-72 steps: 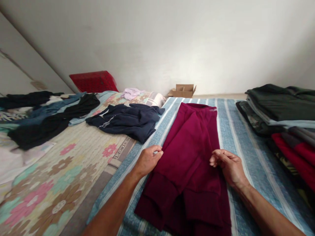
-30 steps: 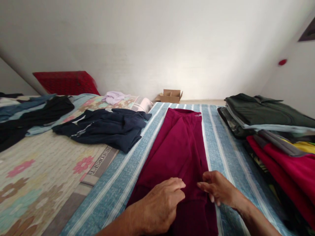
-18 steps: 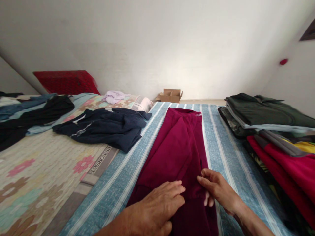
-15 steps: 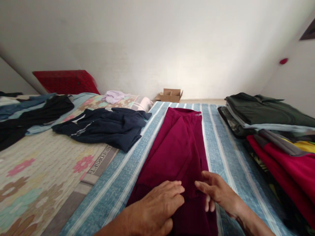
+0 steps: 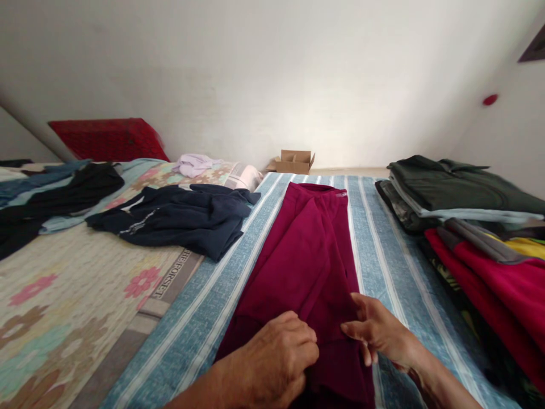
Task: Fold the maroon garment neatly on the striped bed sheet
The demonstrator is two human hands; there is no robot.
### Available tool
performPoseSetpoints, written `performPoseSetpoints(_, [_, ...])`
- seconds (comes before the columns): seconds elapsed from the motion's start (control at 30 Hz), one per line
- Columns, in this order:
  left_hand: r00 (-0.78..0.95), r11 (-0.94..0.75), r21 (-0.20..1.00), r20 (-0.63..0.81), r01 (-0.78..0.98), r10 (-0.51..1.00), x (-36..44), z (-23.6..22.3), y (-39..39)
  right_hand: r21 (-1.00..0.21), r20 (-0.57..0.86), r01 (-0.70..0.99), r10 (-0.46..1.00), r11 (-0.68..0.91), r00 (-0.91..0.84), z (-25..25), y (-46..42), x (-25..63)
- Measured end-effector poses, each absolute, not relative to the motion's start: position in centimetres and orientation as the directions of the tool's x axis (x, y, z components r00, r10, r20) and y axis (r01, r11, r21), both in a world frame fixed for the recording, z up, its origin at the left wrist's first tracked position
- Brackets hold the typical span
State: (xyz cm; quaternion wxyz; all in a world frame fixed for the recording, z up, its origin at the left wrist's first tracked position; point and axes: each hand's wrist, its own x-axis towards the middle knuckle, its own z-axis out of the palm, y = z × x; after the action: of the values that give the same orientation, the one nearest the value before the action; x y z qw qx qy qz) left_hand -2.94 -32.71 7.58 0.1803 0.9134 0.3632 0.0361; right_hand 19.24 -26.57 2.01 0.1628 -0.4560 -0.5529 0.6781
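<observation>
A long maroon garment (image 5: 304,255) lies on the blue striped bed cover, folded lengthwise, its open end away from me with a small pale mark at the corner. Over its near part, my left hand (image 5: 276,352) is closed, fingers curled down into the cloth. At the right edge, my right hand (image 5: 378,332) holds the fabric between thumb and fingers, with some fingertips at the side of the fold. The garment's nearest end runs partly behind my left hand and out of the frame.
A dark navy top (image 5: 179,218) lies to the left on a floral bedspread (image 5: 76,284), with more dark clothes (image 5: 72,193) beyond. On the right stand folded clothes, a dark green garment (image 5: 460,184) and a red one (image 5: 489,295). A cardboard box (image 5: 294,162) sits by the wall.
My left hand's fingers have curled in from lying flatter on the maroon cloth. My right hand has shifted slightly, its thumb now against the garment's edge. The view has tilted slightly.
</observation>
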Motion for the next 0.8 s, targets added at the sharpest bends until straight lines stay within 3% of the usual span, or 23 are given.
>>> performPoseSetpoints(0.27, [0.734,-0.608,0.449,-0.186,0.655,0.653,-3.4,8.5,-32.6,-0.854,-0.508,0.395,0.708,-0.339,-0.49,2.2,-26.5,19.3])
performPoseSetpoints(0.37, [0.757,-0.602,0.504,-0.178,0.619,0.629,-3.5,9.7,-31.4,-0.841,-0.451,0.495,0.786,-0.216,-0.423,2.1,-26.4,19.3])
performPoseSetpoints(0.43, [0.755,-0.612,0.51,-0.121,0.604,0.644,-3.2,10.0,-29.3,-0.765,-0.284,0.644,0.901,-0.007,-0.327,1.8,-26.4,19.3])
performPoseSetpoints(0.53, [0.67,-0.612,0.396,-0.011,0.685,0.743,-2.0,9.2,-24.1,-0.522,0.135,0.808,0.962,0.273,-0.237,1.7,-26.6,19.0])
performPoseSetpoints(0.63, [0.504,-0.491,0.227,-0.001,0.841,0.864,-0.5,7.4,-17.8,-0.382,0.47,0.756,0.816,0.531,-0.336,2.0,-26.7,17.9])
performPoseSetpoints(0.7, [0.373,-0.366,0.196,-0.001,0.91,0.928,0.4,6.1,-13.8,-0.278,0.589,0.684,0.682,0.674,-0.433,1.7,-26.7,16.9])
performPoseSetpoints(0.8, [0.31,-0.31,0.182,0.025,0.933,0.95,1.4,4.4,-9.2,-0.123,0.691,0.646,0.532,0.753,-0.489,-1.1,-26.0,15.3])
